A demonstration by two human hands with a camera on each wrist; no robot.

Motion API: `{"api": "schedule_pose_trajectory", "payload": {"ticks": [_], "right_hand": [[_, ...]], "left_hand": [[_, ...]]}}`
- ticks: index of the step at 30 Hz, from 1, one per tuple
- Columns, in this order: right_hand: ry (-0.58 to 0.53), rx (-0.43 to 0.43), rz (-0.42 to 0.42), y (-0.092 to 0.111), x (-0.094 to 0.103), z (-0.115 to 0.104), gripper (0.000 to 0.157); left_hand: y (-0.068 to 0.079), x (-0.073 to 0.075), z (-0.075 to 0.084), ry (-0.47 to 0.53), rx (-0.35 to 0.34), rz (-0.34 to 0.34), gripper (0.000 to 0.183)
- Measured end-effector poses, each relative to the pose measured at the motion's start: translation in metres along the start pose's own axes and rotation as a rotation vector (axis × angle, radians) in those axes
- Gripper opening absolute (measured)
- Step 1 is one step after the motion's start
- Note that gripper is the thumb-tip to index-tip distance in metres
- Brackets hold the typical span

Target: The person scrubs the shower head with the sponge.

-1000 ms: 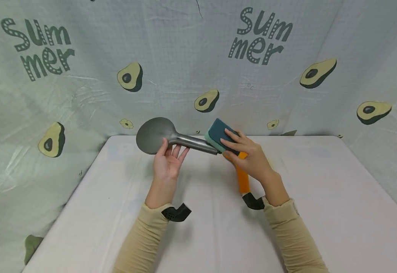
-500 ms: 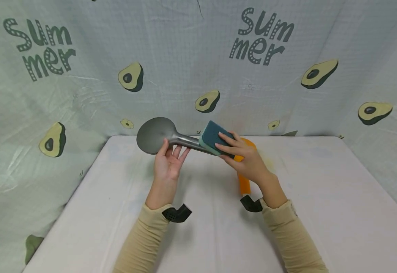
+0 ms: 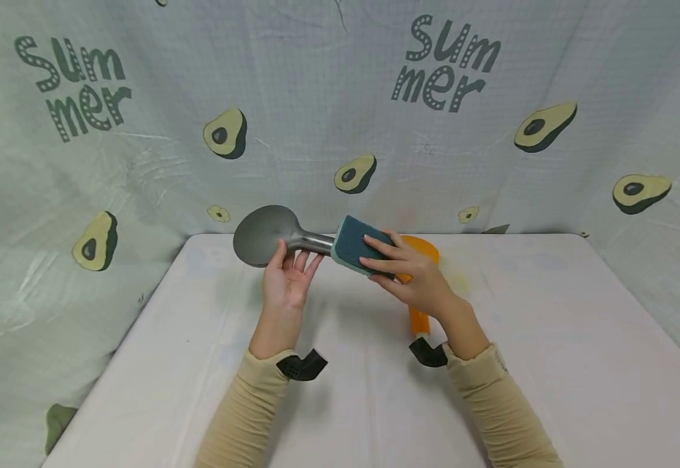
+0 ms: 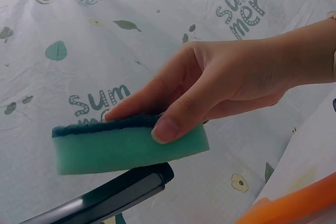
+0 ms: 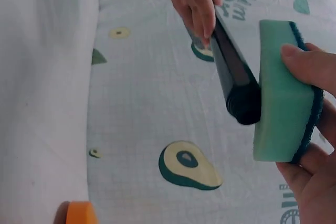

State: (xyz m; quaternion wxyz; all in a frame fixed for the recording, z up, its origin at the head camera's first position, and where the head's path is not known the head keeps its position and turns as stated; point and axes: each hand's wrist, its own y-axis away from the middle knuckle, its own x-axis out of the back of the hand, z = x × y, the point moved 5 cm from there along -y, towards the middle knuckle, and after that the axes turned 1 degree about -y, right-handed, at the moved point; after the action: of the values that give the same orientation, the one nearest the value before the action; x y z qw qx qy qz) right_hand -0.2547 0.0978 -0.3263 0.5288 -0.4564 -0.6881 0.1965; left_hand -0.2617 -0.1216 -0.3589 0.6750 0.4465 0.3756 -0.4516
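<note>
Sponge (image 3: pixel 359 246) has shifted left along the handle (image 3: pixel 318 243), toward the bowl (image 3: pixel 261 235); the spoon (image 3: pixel 287 229) has barely moved.

Spoon is up off the table (image 3: pixel 363 403), long axis left to right and dipping slightly toward the right hand (image 3: pixel 428 279); bowl by the left hand (image 3: pixel 286 283), handle end on the right hand's side. Left hand grips the neck, thumb above, fingers beneath. Right hand has the sponge pinched, lying over the handle. Key relation: sponge length runs roughly with the handle. Head view hides the handle end; left wrist view shows it under the pale green foam (image 4: pixel 126 153), apparently touching, thumb on the foam edge. Orange object (image 3: pixel 419 320) sits partly behind the right hand; can't tell what it is.
</note>
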Motion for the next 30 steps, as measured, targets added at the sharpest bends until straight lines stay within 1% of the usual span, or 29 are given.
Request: {"api": "schedule_pose_trajectory", "payload": {"ticks": [2, 7, 9, 11, 12, 14, 17, 19, 21, 24, 27, 30], "right_hand": [[-0.017, -0.053, 0.021, 0.001, 0.004, 0.004, 0.044], [-0.001, -0.242, 0.084, 0.006, 0.017, 0.017, 0.045], [0.005, -0.269, 0.091, 0.007, 0.018, 0.019, 0.045], [0.006, -0.246, 0.088, 0.006, 0.016, 0.017, 0.046], [0.003, -0.214, 0.084, 0.005, 0.014, 0.015, 0.046], [-0.002, -0.123, 0.065, 0.003, 0.009, 0.010, 0.045], [0.008, -0.002, 0.025, 0.001, 0.001, 0.003, 0.037], [0.002, 0.024, 0.009, 0.001, -0.001, 0.001, 0.035], [-0.009, -0.006, 0.012, 0.002, 0.000, 0.003, 0.035], [-0.029, -0.107, 0.049, 0.004, 0.006, 0.010, 0.043], [-0.007, -0.186, 0.080, 0.006, 0.012, 0.016, 0.045], [0.011, -0.218, 0.087, 0.006, 0.015, 0.019, 0.045]], "left_hand": [[0.000, -0.001, 0.000, 0.001, 0.000, -0.009, 0.037], [0.002, -0.003, -0.003, 0.011, 0.030, -0.028, 0.020], [0.002, -0.003, -0.004, 0.010, 0.038, -0.024, 0.017], [0.003, -0.002, -0.005, 0.021, 0.043, -0.022, 0.017], [0.003, -0.001, -0.005, 0.019, 0.041, -0.019, 0.018], [0.003, 0.000, -0.005, 0.022, 0.041, -0.015, 0.022], [0.002, 0.001, -0.005, 0.010, 0.033, -0.019, 0.031], [0.001, 0.000, -0.005, -0.003, 0.026, -0.021, 0.035], [0.001, 0.000, -0.005, -0.011, 0.019, -0.026, 0.036], [0.002, -0.001, -0.005, -0.011, 0.010, -0.030, 0.029], [0.001, -0.003, -0.004, -0.007, 0.002, -0.030, 0.021], [0.001, -0.003, -0.004, 0.003, 0.001, -0.030, 0.019]]}}
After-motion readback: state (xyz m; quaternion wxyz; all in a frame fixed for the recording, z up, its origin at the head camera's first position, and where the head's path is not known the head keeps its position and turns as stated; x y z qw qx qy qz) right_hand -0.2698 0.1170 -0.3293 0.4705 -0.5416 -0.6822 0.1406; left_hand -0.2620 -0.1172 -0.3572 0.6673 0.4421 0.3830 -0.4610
